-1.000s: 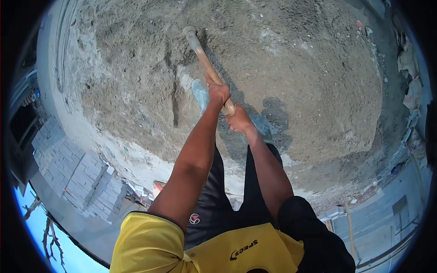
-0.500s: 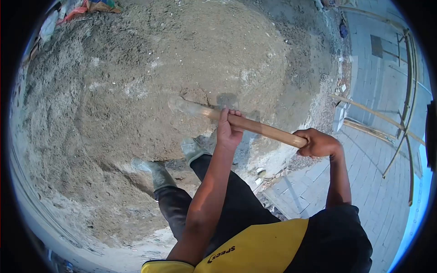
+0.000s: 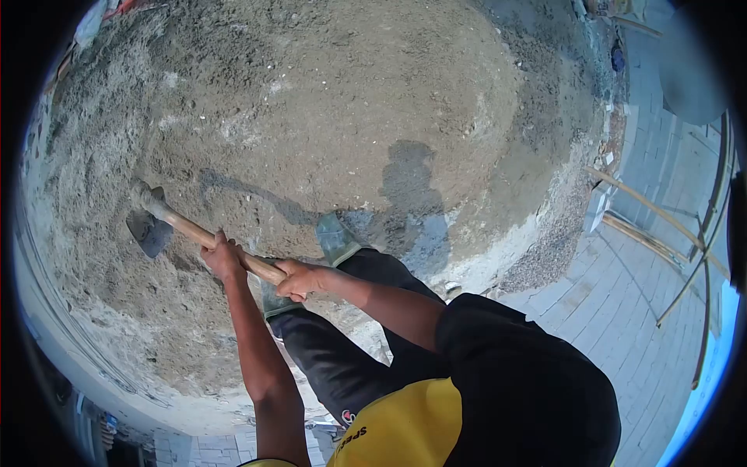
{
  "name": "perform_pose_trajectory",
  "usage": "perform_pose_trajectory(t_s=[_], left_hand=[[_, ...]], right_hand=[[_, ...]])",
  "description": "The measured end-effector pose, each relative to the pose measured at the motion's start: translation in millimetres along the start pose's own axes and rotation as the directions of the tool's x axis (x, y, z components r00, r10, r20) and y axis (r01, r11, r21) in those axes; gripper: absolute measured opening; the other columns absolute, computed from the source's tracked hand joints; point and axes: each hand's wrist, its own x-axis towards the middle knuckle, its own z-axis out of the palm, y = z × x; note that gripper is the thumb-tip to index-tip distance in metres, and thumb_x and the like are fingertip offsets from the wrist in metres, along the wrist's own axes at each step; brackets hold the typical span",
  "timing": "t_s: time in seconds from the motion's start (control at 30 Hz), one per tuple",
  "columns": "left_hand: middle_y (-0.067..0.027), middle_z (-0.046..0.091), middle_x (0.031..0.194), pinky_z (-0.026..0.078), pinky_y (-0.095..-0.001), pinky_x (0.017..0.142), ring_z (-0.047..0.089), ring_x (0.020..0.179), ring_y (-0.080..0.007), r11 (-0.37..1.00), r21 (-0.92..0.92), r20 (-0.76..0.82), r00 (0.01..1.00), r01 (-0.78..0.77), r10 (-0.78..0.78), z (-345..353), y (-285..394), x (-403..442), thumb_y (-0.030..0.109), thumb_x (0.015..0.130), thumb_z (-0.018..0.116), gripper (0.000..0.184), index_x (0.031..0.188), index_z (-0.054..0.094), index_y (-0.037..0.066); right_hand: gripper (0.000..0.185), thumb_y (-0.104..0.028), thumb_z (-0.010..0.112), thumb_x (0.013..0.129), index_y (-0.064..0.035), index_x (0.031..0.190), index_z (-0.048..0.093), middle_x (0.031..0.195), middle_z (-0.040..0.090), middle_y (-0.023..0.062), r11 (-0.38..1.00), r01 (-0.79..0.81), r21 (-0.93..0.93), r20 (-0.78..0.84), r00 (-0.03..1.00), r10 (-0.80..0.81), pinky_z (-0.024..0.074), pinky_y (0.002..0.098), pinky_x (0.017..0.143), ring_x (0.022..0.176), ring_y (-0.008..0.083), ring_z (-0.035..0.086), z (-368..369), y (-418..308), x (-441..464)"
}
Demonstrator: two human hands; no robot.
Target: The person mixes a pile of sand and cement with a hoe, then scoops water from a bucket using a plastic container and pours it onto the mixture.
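A hoe (image 3: 187, 226) with a thick wooden handle slants across the left side of the head view. Its broad dark blade (image 3: 149, 233) is over the soil at the far left; whether it touches the ground I cannot tell. My left hand (image 3: 225, 256) is wrapped round the middle of the handle. Close to the handle's near end, my right hand (image 3: 299, 279) grips it too. Under and around the hoe spreads a bed of grey-brown sandy soil (image 3: 334, 109). I stand in greyish boots, one boot (image 3: 339, 237) showing plainly, the other partly behind the handle and my right hand.
Pale paving (image 3: 622, 311) borders the soil on the right, with a strip of gravel (image 3: 548, 253) between. Wooden poles (image 3: 650, 198) lean and lie on that side. A whitish bag (image 3: 88, 29) lies at the upper left edge.
The hoe has swung to the left, and its blade now shows at the far left. Both hands moved left with it, and my right hand came much closer to my left.
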Motion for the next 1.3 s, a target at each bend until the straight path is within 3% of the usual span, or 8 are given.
perform_pose_trajectory(t_s=[0.13, 0.23, 0.33, 0.4, 0.5, 0.63, 0.93, 1.3], left_hand=[[-0.0149, 0.060, 0.079, 0.052, -0.0396, 0.044, 0.062, 0.056, -0.0231, 0.922, 0.385, -0.017, 0.999, 0.051, -0.048, -53, -28, 62, 0.020, 0.083, 0.075, 0.061, 0.122, 0.034, -0.004], [-0.0131, 0.057, 0.065, 0.043, -0.0393, 0.043, 0.055, 0.049, -0.0234, 0.878, 0.005, 0.174, 0.864, 0.478, -0.472, -35, -83, 31, 0.000, 0.077, 0.059, 0.017, 0.089, 0.050, -0.008], [-0.0106, 0.053, 0.065, 0.045, -0.0356, 0.047, 0.055, 0.054, -0.0209, 0.733, -0.258, 0.229, 0.777, 0.629, -0.586, 14, -127, -51, -0.004, 0.075, 0.056, 0.004, 0.077, 0.053, -0.005], [-0.0107, 0.055, 0.064, 0.046, -0.0343, 0.046, 0.056, 0.052, -0.0206, 0.763, -0.125, 0.261, 0.763, 0.635, -0.592, 31, -147, -91, -0.005, 0.075, 0.058, 0.004, 0.076, 0.054, -0.005], [-0.0144, 0.056, 0.061, 0.046, -0.0348, 0.039, 0.056, 0.046, -0.0220, 0.704, -0.210, 0.412, 0.714, 0.679, -0.566, 35, -177, -102, -0.006, 0.075, 0.057, 0.006, 0.078, 0.052, -0.008], [-0.0132, 0.057, 0.060, 0.046, -0.0364, 0.040, 0.057, 0.046, -0.0227, 0.761, -0.149, 0.408, 0.740, 0.631, -0.534, 17, -194, -103, -0.006, 0.074, 0.058, 0.005, 0.076, 0.054, -0.007], [-0.0091, 0.057, 0.065, 0.047, -0.0339, 0.049, 0.055, 0.053, -0.0204, 0.770, -0.118, 0.530, 0.695, 0.628, -0.486, 18, -267, -80, 0.004, 0.077, 0.058, 0.005, 0.075, 0.058, 0.000], [-0.0081, 0.061, 0.104, 0.054, -0.0395, 0.083, 0.061, 0.100, -0.0221, 0.662, -0.457, 0.680, 0.713, 0.594, -0.170, 20, -196, -163, 0.054, 0.089, 0.066, 0.054, 0.116, 0.051, 0.010]], right_hand=[[0.015, -0.002, 0.058, 0.080, 0.0005, 0.094, 0.054, 0.063, 0.053, 0.0075, 0.980, -0.074, -0.183, -0.113, 0.992, 0.054, 0.0316, 0.0317, 0.036, 0.044, 0.0161, 0.049, 41, 12, 148], [0.027, -0.010, 0.060, 0.081, 0.0016, 0.105, 0.057, 0.069, 0.063, 0.0131, 0.643, -0.467, -0.608, -0.365, 0.883, 0.296, 0.0459, 0.0370, 0.043, 0.053, 0.0230, 0.063, 20, 10, 101], [0.051, -0.012, 0.059, 0.082, 0.0008, 0.130, 0.045, 0.074, 0.067, 0.0167, 0.394, -0.461, -0.795, -0.424, 0.887, 0.183, 0.0493, 0.0367, 0.045, 0.053, 0.0246, 0.066, -28, 39, 24], [0.045, -0.014, 0.060, 0.084, 0.0020, 0.125, 0.051, 0.111, 0.066, 0.0262, 0.503, -0.666, -0.551, -0.535, 0.744, 0.400, 0.0536, 0.0437, 0.085, 0.102, 0.0370, 0.067, -13, 21, -27], [0.042, -0.010, 0.058, 0.083, 0.0032, 0.122, 0.053, 0.096, 0.069, 0.0239, 0.335, -0.598, -0.728, -0.583, 0.797, 0.157, 0.0567, 0.0393, 0.063, 0.077, 0.0315, 0.072, -29, 60, -38], [0.024, -0.005, 0.062, 0.081, 0.0018, 0.102, 0.051, 0.067, 0.056, 0.0080, 0.555, -0.637, -0.535, -0.590, 0.752, 0.293, 0.0428, 0.0341, 0.037, 0.047, 0.0188, 0.057, -23, 88, -35], [0.030, -0.007, 0.067, 0.084, 0.0040, 0.110, 0.057, 0.084, 0.062, 0.0096, 0.788, -0.548, -0.282, -0.524, 0.776, 0.352, 0.0612, 0.0422, 0.057, 0.069, 0.0208, 0.067, -29, 119, -49], [0.012, -0.007, 0.066, 0.080, -0.0010, 0.086, 0.057, 0.063, 0.054, 0.0032, 0.882, -0.422, -0.211, -0.358, 0.873, 0.332, 0.0410, 0.0307, 0.040, 0.049, 0.0123, 0.053, -57, 47, -146]])
